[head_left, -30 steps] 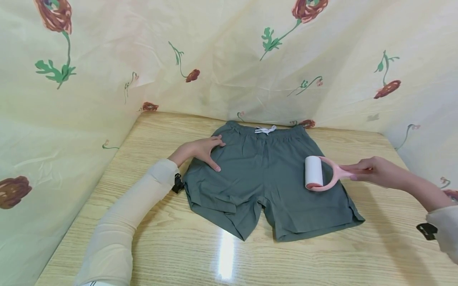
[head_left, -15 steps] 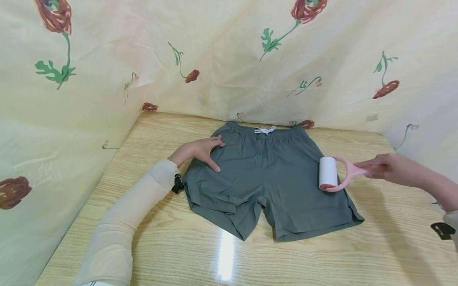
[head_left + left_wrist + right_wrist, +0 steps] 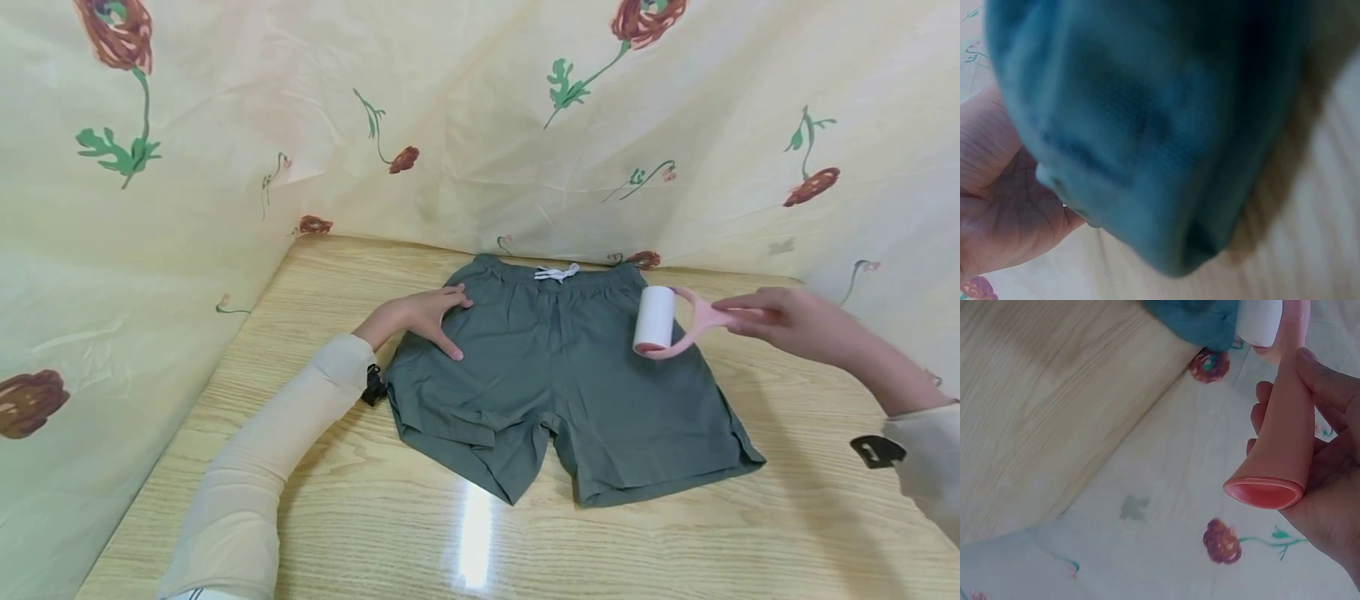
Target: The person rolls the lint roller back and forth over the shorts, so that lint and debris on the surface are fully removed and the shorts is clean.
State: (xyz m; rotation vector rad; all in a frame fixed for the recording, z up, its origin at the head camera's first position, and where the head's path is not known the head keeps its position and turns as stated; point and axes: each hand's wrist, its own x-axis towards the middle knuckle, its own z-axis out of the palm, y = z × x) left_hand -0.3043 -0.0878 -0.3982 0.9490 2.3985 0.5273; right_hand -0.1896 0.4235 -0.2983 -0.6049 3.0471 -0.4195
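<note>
Grey-green shorts (image 3: 510, 358) with a white drawstring (image 3: 557, 273) lie spread on the wooden table, waistband toward the back. My left hand (image 3: 426, 315) rests on their left side with the fingers spread and the thumb apart. In the left wrist view the shorts' cloth (image 3: 1135, 125) covers most of the picture and hides the fingertips. My right hand (image 3: 795, 321) grips the pink handle of a lint roller (image 3: 655, 319). Its white roll lies over the upper right part of the shorts; whether it touches the cloth is hard to tell. The right wrist view shows fingers wrapped around the handle (image 3: 1282, 431).
The pale wooden table (image 3: 360, 517) carries a bright light reflection near its front. A cream cloth with printed flowers (image 3: 465, 125) hangs at the back and both sides. Dark clips sit by each sleeve cuff.
My right hand first moved the lint roller rightward and then back up and left, toward the waistband. My left hand and the shorts have stayed in place.
</note>
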